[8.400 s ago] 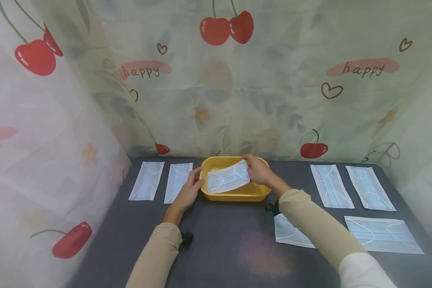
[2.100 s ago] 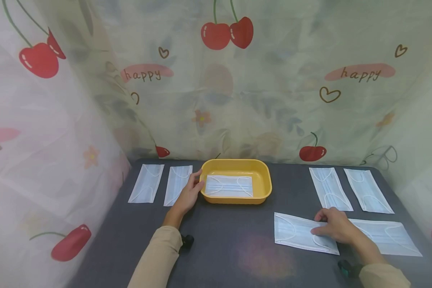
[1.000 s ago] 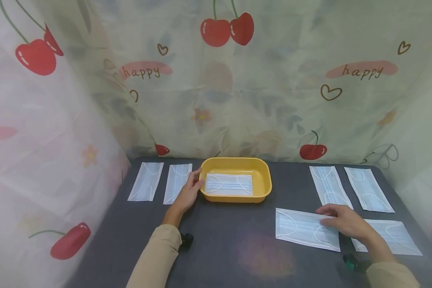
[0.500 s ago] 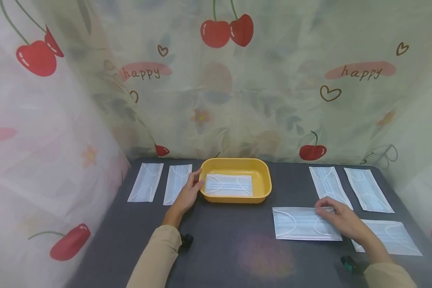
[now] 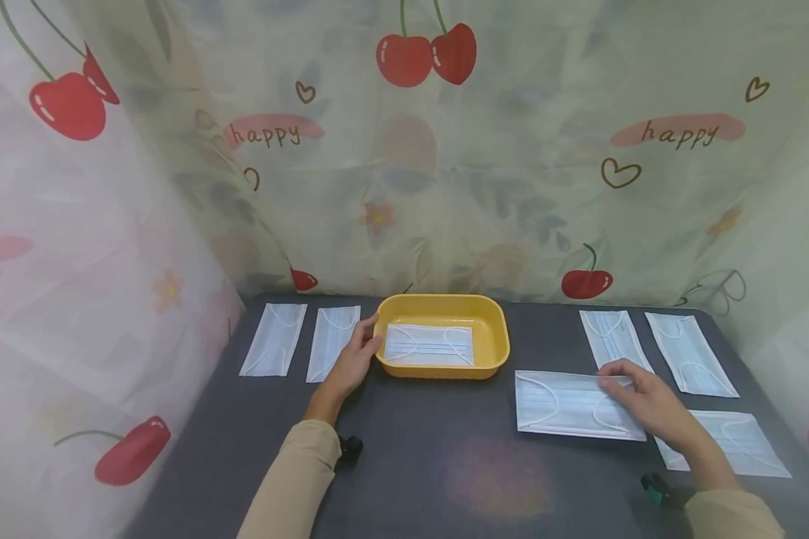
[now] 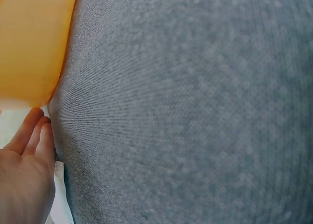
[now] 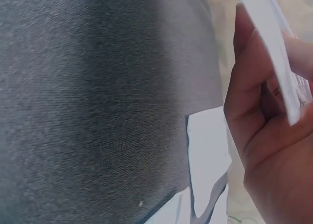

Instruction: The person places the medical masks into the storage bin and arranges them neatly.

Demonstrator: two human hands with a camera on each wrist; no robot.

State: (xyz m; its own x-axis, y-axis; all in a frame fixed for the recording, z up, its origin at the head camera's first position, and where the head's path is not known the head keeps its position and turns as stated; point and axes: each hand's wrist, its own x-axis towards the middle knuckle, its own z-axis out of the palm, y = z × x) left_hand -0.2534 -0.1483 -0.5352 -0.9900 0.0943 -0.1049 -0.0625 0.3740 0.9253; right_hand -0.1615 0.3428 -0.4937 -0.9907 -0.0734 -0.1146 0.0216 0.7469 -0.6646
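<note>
Pinching the right end of a mask (image 5: 573,404) between thumb and fingers, my right hand (image 5: 650,404) holds it just off the grey table (image 5: 431,464), to the right of the yellow tray (image 5: 492,337) and a little nearer to me. In the right wrist view the mask's edge (image 7: 274,48) runs across my curled fingers (image 7: 244,87), so the grip is plain there too. My left hand (image 5: 352,363) rests with relaxed, nearly straight fingers against the tray's left wall, the fingertips (image 6: 34,131) touching the yellow side and holding nothing. Inside the tray lies one flat mask (image 5: 428,346), its ear loops showing. Left of the tray two more masks (image 5: 274,338) lie side by side (the nearer one partly under my left hand). On the right, two further masks (image 5: 691,353) sit near the back edge, and another mask (image 5: 741,445) lies close to me, partly hidden by my right wrist. Behind everything hangs a cherry-print curtain (image 5: 445,150)
</note>
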